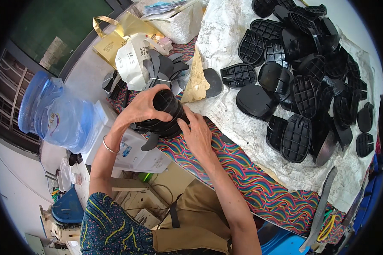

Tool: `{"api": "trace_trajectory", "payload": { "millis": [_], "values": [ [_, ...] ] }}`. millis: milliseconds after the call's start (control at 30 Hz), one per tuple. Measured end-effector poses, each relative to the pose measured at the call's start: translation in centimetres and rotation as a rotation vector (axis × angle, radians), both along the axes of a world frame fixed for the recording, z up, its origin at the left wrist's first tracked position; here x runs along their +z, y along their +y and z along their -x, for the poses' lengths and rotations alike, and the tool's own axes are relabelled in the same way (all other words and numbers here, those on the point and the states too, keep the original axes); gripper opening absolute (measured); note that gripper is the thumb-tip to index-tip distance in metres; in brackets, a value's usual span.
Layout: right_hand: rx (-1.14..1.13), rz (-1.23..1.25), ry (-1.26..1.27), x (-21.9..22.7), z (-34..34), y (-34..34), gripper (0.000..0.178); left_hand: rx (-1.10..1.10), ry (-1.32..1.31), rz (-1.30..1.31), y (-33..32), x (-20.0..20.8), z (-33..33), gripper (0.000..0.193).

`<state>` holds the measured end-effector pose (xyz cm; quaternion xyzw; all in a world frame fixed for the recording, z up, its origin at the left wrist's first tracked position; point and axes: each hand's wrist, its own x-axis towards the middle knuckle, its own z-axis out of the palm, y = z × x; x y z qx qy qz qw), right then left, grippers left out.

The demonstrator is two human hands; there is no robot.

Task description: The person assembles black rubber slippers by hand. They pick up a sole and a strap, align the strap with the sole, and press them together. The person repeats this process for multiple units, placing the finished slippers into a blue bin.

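Observation:
A stack of black, gridded shoe heels (165, 100) stands near the table's left end, between my two hands. My left hand (145, 107) curves round its upper left side, with the thumb across the front. On the right side of the stack, the fingers and thumb of my right hand (198, 135) press against it. A loose dark curved strip (150, 143) hangs below the stack. To the right, a big heap of similar black heel pieces (300, 95) covers a white cloth (225, 40); some lie grid side up.
Behind the stack are tied grey strips (166, 70), a white bag (130, 59), a gold bag (115, 40) and a tan scrap (195, 80). A blue water bottle (70, 121) stands left. One long grey strip (323, 204) crosses the patterned tablecloth (238, 165) near its right end.

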<state>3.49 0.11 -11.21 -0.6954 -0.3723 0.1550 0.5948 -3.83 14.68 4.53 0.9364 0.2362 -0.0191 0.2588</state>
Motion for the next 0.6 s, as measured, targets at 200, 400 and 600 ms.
{"api": "trace_trajectory", "payload": {
  "millis": [200, 400, 600],
  "values": [
    [-0.052, -0.041, -0.131, 0.0, 0.5, -0.1, 0.052, -0.105, 0.014, -0.214, 0.5, -1.1, 0.4, 0.083],
    [-0.022, -0.014, -0.055, -0.1, 0.3, -0.3, 0.054, -0.117, -0.006, -0.24, 0.0, -1.6, -0.1, 0.085],
    [0.078, -0.041, 0.093, -0.5, -0.4, -0.6, 0.056, -0.084, 0.066, -0.327, -1.0, -2.0, -0.1, 0.091]
  ]
}}
